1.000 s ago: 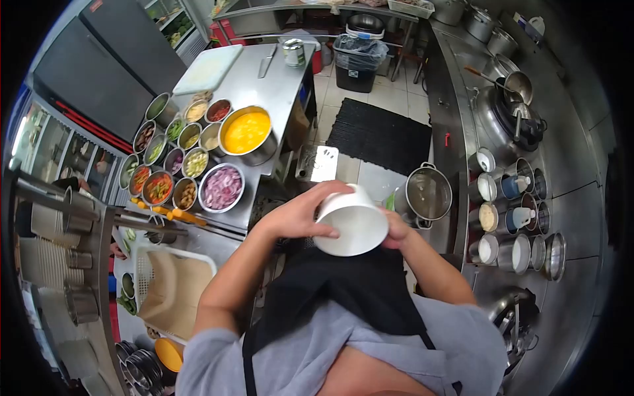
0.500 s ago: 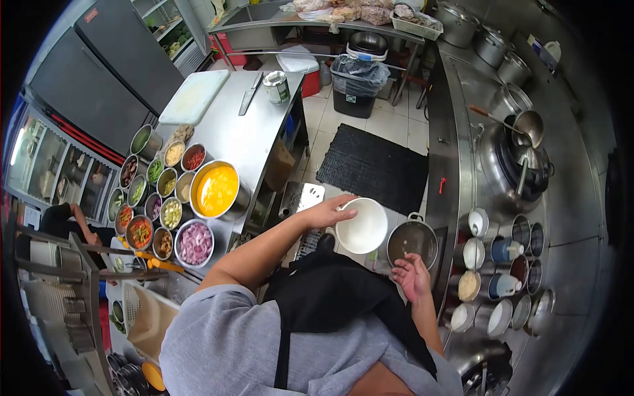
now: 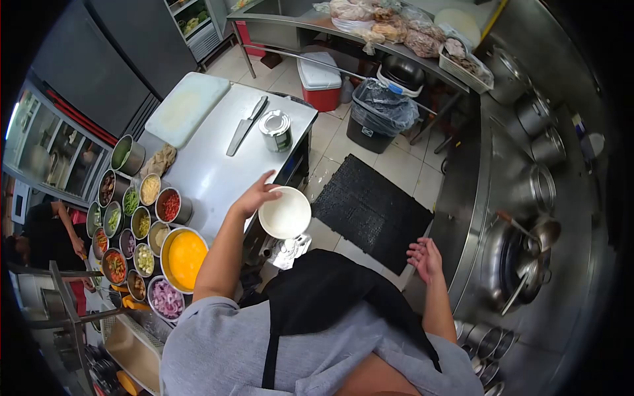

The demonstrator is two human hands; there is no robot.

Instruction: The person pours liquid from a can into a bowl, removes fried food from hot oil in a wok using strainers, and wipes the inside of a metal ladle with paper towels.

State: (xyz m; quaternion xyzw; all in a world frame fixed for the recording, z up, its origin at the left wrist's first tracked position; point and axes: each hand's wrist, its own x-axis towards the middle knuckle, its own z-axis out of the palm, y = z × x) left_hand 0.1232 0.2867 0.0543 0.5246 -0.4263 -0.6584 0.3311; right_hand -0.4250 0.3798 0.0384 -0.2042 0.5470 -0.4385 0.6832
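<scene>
A white bowl [image 3: 285,212] is held by its left rim in my left hand [image 3: 256,196], its inside facing up toward the camera. The bowl is beside the right edge of the steel table [image 3: 218,155], and nothing shows inside it. My right hand [image 3: 424,259] is raised over the floor side at the right, fingers apart, holding nothing. On the table, an opened can [image 3: 275,131] stands beside a knife [image 3: 246,127] and a white cutting board [image 3: 187,109]. A pot of yellow liquid [image 3: 185,259] and a bowl of chopped red onion [image 3: 166,298] are at the table's near end.
Several metal containers of cut vegetables [image 3: 114,266] crowd the table's left side. A black mat [image 3: 373,210] lies on the floor, with a lined bin [image 3: 379,117] behind it. Steel counter and wok [image 3: 507,261] line the right. A co-worker [image 3: 56,241] is at far left.
The view has swung toward the table and back counter. My right hand has let go of the bowl and moved away to the right. My left hand has carried the bowl toward the table.
</scene>
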